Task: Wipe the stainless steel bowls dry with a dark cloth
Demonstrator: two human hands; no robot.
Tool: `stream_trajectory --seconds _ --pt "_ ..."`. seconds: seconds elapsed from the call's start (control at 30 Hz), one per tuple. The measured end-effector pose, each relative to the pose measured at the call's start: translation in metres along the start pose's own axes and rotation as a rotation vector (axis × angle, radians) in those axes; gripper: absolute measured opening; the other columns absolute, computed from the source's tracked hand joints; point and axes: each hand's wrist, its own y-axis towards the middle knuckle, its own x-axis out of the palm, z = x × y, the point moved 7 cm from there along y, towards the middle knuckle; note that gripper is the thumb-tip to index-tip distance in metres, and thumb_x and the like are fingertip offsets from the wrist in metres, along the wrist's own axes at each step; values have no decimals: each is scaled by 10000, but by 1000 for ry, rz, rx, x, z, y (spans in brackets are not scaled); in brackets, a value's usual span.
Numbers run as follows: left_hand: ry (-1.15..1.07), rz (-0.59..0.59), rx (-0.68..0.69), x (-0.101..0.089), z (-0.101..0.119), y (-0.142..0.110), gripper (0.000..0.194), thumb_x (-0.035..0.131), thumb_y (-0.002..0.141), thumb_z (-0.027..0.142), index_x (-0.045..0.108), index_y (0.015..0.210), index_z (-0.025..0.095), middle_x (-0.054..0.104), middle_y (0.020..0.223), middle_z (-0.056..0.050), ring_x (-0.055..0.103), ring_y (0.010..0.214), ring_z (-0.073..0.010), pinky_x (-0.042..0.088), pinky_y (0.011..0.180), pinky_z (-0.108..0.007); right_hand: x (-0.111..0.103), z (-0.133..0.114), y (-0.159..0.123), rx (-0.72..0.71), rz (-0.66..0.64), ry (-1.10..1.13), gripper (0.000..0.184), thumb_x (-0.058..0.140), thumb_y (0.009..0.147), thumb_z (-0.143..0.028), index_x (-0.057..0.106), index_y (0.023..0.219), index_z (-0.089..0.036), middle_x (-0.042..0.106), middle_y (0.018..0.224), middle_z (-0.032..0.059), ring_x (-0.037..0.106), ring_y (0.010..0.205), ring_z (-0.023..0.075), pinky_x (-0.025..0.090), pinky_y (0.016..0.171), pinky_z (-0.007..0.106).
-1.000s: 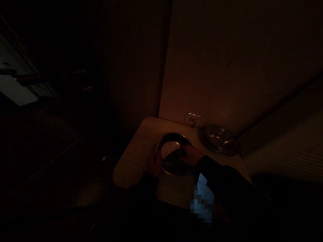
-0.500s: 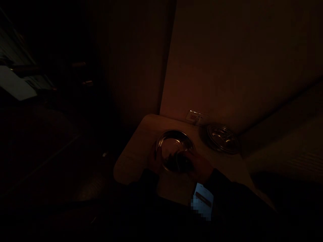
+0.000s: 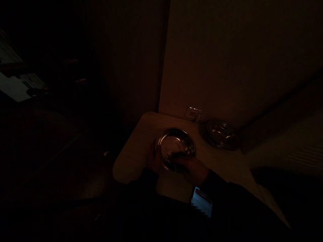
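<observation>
A round, shiny metal plate (image 3: 173, 144) with a raised rim is over the light wooden table (image 3: 132, 153). My left hand (image 3: 153, 159) grips its left edge, thumb over the rim. My right hand (image 3: 194, 169) is closed on a dark, soft-looking cloth (image 3: 178, 163), pressed against the near right part of the plate. Darkness hides most of the cloth's shape and the fingers under it. Whether the plate rests on the wood or is held just above it, I cannot tell.
Several stacked metal plates (image 3: 223, 135) lie at the table's back right, by the wall. A wall socket plate (image 3: 195, 113) sits just above the table's back edge. A lit screen (image 3: 202, 201) glows below my right wrist. Papers (image 3: 19, 85) show at far left.
My right hand has shifted slightly left with the cloth, and its back is turned more upward. My left hand keeps its hold on the rim. The view has moved a little.
</observation>
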Motion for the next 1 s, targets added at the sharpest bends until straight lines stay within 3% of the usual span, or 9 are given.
stream_trajectory --seconds 0.07,0.13,0.23,0.33,0.4,0.53,0.63,0.8,1.0 --pt "-2 -6 3 0 -1 0 423 419 897 333 554 1250 145 607 1291 -108 549 1207 -225 430 1023 -346 0 0 0 42 48 8 338 568 807 -217 666 1130 -193 680 1146 107 623 1070 276 477 951 439" --pt "0 -9 -2 0 -1 0 432 418 897 346 555 1250 136 607 1290 -114 553 1202 -228 438 1014 -343 -2 2 1 65 102 15 305 487 888 -297 683 1093 -187 666 1165 111 605 1104 258 462 977 422" --pt "0 -5 -7 0 0 -1 435 415 899 348 561 1238 118 606 1285 -131 549 1205 -238 437 1014 -350 -7 13 4 90 183 15 362 391 930 -261 614 1204 -181 608 1256 112 564 1170 216 439 1014 377" --pt "-16 -3 -4 0 -1 -1 423 418 900 350 564 1237 140 613 1279 -117 548 1205 -238 431 1020 -357 -12 29 6 115 249 -26 517 424 898 -201 376 1409 -138 553 1312 154 548 1191 229 459 994 403" --pt "-27 -2 3 1 -2 -1 416 427 896 343 565 1236 146 610 1285 -112 547 1205 -238 424 1027 -363 -16 34 8 103 269 -77 570 451 880 -180 322 1433 -130 507 1349 174 519 1222 240 454 999 416" --pt "-16 1 -5 1 -5 0 438 429 892 361 560 1241 130 602 1292 -131 534 1219 -253 411 1037 -390 -19 29 12 36 221 -224 312 492 874 -178 632 1150 -140 494 1344 194 539 1186 285 476 957 437" --pt "-14 -1 -10 1 -4 0 454 443 880 363 559 1243 117 611 1275 -140 535 1218 -256 410 1036 -382 -18 19 11 -55 143 -340 217 519 879 -185 707 979 -148 563 1288 179 534 1186 315 451 962 495" --pt "-25 -5 6 0 2 -2 447 418 884 341 562 1241 113 590 1304 -146 520 1236 -256 392 1052 -383 -7 13 0 -237 -1 -415 325 554 881 -277 633 1185 -193 662 1187 104 581 1135 258 460 966 456" --pt "-136 -94 5 9 8 -4 466 390 895 323 502 1305 134 518 1393 -113 468 1289 -220 345 1092 -357 7 19 -2 -287 70 -356 367 507 874 -187 606 1221 -123 569 1317 162 478 1268 305 406 1036 521"
